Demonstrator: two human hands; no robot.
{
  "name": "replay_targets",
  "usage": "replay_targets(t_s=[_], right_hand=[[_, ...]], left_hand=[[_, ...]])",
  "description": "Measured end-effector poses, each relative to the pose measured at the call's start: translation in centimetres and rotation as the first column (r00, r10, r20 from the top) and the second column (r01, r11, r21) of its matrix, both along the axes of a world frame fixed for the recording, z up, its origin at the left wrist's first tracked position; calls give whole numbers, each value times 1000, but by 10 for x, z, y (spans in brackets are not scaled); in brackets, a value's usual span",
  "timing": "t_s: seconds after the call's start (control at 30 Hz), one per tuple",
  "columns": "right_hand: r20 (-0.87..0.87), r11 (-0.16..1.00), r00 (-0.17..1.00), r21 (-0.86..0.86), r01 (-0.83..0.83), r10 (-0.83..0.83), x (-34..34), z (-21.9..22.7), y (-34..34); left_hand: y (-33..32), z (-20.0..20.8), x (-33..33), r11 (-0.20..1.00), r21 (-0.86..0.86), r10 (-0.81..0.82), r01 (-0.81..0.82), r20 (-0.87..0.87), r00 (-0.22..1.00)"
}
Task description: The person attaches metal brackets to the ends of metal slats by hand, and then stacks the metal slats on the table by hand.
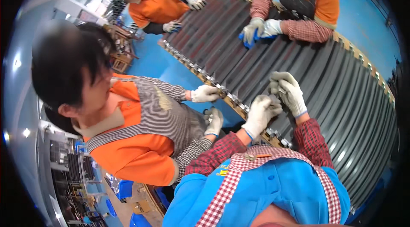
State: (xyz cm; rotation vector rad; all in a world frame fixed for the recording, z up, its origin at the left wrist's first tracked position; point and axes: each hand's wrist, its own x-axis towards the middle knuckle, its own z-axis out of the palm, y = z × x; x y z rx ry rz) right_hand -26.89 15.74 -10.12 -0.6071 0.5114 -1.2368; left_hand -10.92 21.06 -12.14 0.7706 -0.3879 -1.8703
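Note:
My left hand [261, 115], in a white knit glove with a grey palm, is held over the near edge of a row of long dark bars [329, 86]. Its fingers are closed and meet just below my right hand [290, 94], gloved the same way. The right hand's fingers are curled in a pinch above the bars. Whatever lies between the fingertips of either hand is too small or hidden to make out. Small silvery metal fittings [275, 135] line the bar ends beside my left wrist.
The bars lie side by side on a board with a wooden edge [194, 70]. Close on my left, a co-worker in a striped apron [164, 103] has gloved hands at that edge. Two more co-workers [160, 3] work across the bars. Blue bins [124, 188] stand at lower left.

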Motion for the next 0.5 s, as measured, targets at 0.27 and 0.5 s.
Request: replay_targets(t_s=[0.27,0.5], right_hand=[[-372,905,903,-423,40,-214,26,4,8],[-482,637,710,-768,-60,-514,25,35,19]], left_hand=[[-15,-23,-10,1000,10,-3,5,-156,988],[-20,3,-16,987,144,100,-76,-173,980]])
